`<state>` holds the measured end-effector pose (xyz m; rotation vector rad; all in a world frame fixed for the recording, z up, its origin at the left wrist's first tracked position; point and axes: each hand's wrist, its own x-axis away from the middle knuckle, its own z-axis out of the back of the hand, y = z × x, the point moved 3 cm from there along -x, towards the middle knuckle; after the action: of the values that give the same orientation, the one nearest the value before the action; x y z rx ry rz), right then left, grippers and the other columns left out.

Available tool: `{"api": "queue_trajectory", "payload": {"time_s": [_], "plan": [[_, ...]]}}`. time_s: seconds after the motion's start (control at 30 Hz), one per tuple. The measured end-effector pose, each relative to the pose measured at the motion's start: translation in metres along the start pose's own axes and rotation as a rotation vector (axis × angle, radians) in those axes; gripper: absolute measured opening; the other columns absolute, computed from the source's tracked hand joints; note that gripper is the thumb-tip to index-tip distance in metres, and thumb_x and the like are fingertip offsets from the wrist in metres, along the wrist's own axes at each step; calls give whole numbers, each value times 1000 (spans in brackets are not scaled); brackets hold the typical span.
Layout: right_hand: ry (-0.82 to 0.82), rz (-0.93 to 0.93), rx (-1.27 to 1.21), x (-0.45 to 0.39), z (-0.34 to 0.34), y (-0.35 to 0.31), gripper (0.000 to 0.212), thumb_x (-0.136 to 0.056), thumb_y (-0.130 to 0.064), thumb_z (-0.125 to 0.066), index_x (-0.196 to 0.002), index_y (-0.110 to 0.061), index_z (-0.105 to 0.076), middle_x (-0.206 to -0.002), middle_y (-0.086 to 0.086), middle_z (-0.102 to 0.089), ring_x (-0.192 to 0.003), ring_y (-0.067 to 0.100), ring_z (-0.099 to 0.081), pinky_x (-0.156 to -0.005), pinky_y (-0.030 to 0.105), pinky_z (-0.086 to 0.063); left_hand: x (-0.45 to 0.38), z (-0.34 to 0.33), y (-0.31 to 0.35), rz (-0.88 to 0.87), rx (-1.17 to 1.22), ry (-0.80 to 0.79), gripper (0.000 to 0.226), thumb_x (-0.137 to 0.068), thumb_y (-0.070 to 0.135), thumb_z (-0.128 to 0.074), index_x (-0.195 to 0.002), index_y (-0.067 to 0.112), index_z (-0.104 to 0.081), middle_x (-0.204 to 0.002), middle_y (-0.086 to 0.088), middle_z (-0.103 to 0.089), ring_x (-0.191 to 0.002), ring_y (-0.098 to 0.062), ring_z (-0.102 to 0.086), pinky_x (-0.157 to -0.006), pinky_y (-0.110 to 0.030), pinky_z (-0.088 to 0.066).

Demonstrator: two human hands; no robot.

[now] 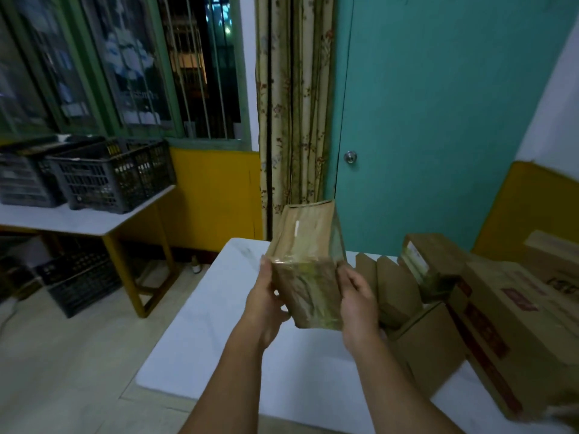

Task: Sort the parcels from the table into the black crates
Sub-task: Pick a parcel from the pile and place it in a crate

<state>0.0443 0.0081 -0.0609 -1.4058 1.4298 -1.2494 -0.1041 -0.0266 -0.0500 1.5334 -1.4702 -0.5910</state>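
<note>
A brown cardboard parcel (308,264) wrapped in clear tape is held up above the white table (219,324), tilted away from me. My left hand (266,303) grips its left side and my right hand (357,303) grips its right side. Several more cardboard parcels (488,308) are piled on the right part of the table. Two black slatted crates (109,177) stand side by side on a second white table (78,222) at the far left, under the window.
Another black crate (81,283) sits on the floor beneath the left table. A gap of tiled floor (78,355) separates the two tables. A floral curtain (294,104) and a teal door (438,120) stand behind.
</note>
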Motion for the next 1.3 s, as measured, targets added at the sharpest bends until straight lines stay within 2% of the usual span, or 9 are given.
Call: {"api": "queue_trajectory", "payload": {"time_s": [0.1, 0.17, 0.3, 0.47, 0.63, 0.77, 0.9, 1.1, 1.3], "plan": [[-41, 181, 198, 0, -2, -11, 24, -91, -33, -69, -114, -38, -65, -148, -4, -42, -132, 16, -45, -104, 29, -37, -9, 8, -1, 63, 204, -13, 70, -80, 82, -34, -119, 30, -58, -122, -2, -61, -120, -32, -52, -102, -65, -34], [-53, 175, 291, -1, -2, -17, 67, -82, -38, -78, -141, -33, -47, -146, -6, -32, -131, 17, -39, -104, 33, -38, -10, 11, -3, 78, 317, -14, 70, -84, 79, -38, -125, 26, -58, -126, -5, -62, -122, -36, -54, -95, -66, -42], [-33, 77, 205, -5, 0, -21, 109, -74, -29, -86, -157, -26, -15, -137, -2, -47, -116, 19, -49, -102, 42, -45, -10, 8, 0, 1, 399, 123, 37, -97, 43, -46, -122, 20, -60, -122, -10, -62, -111, -34, -59, -81, -58, -51], [174, 102, 141, -15, 14, -16, 91, -83, -34, -78, -156, -28, -23, -147, -1, -48, -123, 17, -54, -103, 38, -47, -21, 8, 12, -138, 290, 340, 34, -96, 5, -49, -113, 31, -64, -117, -14, -67, -99, -31, -65, -78, -51, -57], [238, 90, 114, -23, 20, -15, 65, -88, -43, -64, -147, -36, -39, -140, -3, -57, -121, 19, -59, -101, 48, -51, -25, -8, 9, -122, 249, 307, 20, -96, 33, -58, -106, 18, -67, -107, -7, -69, -111, -27, -62, -96, -58, -49], [257, 85, 13, -28, 35, -21, 24, -100, -24, -52, -121, -21, -64, -96, -4, -75, -85, 16, -72, -80, 41, -58, -25, -20, 11, -147, 277, 241, 26, -98, 46, -50, -98, 26, -65, -98, 0, -68, -101, -18, -60, -103, -56, -42], [244, 76, -37, -35, 40, -26, 49, -102, -28, -51, -150, -28, -38, -94, -14, -67, -85, 13, -66, -84, 41, -55, -30, -26, 6, -151, 338, 177, 41, -95, 60, -44, -98, 27, -67, -95, -2, -69, -98, -21, -62, -100, -55, -42], [253, 3, -98, -42, 46, -25, 25, -101, -32, -51, -116, -19, -66, -100, 6, -73, -94, 29, -69, -85, 46, -56, -37, -25, 5, -152, 262, 140, 31, -96, 47, -52, -111, 22, -64, -107, -8, -69, -108, -25, -63, -95, -52, -49], [226, 14, -275, -45, 51, -33, 32, -101, -26, -55, -133, -28, -60, -99, -10, -69, -96, 16, -66, -80, 37, -53, -43, -21, 4, -172, 110, 144, 38, -98, 46, -51, -123, 21, -61, -113, -4, -69, -111, -20, -62, -101, -42, -46]]}}
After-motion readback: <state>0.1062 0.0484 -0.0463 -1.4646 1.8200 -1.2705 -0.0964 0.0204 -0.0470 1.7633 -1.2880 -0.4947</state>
